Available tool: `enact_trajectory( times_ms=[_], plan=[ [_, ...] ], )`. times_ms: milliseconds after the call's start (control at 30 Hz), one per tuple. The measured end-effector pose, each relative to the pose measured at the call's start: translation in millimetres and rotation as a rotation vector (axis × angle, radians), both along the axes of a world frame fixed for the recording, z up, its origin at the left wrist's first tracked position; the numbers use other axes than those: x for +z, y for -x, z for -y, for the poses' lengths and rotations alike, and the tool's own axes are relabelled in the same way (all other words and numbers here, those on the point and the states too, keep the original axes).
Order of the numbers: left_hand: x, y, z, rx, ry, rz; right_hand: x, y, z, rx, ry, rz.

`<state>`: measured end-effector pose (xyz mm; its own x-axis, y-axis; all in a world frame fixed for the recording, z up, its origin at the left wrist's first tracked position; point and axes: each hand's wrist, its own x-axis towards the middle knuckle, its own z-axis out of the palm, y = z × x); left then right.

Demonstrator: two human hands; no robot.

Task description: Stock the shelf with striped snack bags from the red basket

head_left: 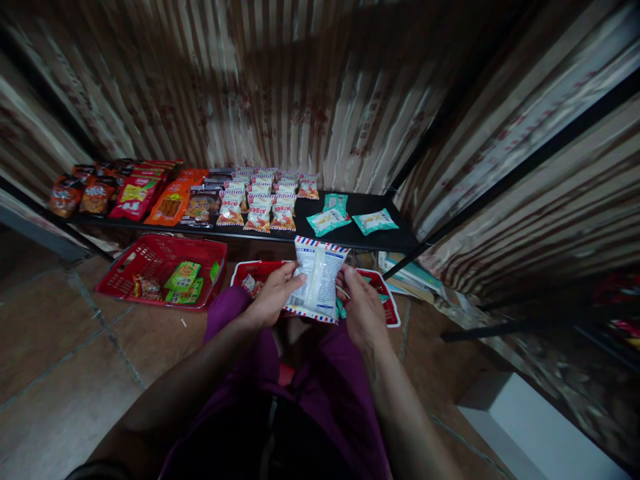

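Note:
Both hands hold a white snack packet [320, 280] with red and blue striped ends, its printed back facing up. My left hand [274, 292] pinches its left side, thumb on top. My right hand [361, 303] has its fingers closed round the right edge. The packet is above a red basket [393, 310] with a white rim, which holds teal packets. Beyond it, on a black shelf [350, 241], stand rows of similar striped packets [259, 212]. To their right lie several teal packets [376, 222].
Orange, red and dark snack bags [135, 197] fill the shelf's left part. A second red basket [163, 245] with green packets stands on the floor at left. A black post [417, 250] rises on the right; a white box [540, 427] lies at lower right.

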<state>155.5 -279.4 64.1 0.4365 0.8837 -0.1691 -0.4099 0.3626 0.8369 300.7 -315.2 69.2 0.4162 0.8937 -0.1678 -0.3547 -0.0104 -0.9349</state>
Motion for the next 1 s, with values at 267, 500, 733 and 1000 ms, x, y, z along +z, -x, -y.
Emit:
enact_trajectory(
  times_ms=[267, 500, 733, 1000],
  plan=[
    [0.5, 4, 5, -0.011, 0.0, 0.027, 6.1, -1, -18, -0.063, 0.009, 0.087],
    [-11.2, 3, 15, -0.04, 0.092, 0.056, 3.3, 0, -31, -0.158, -0.042, 0.093],
    [-15.6, 0, 12, 0.078, 0.108, 0.065, -4.0, 3, -26, -0.099, -0.067, 0.177],
    [-10.4, -3, 10, 0.104, 0.113, 0.086, -14.9, 8, -16, 0.043, -0.087, 0.114]
  ],
)
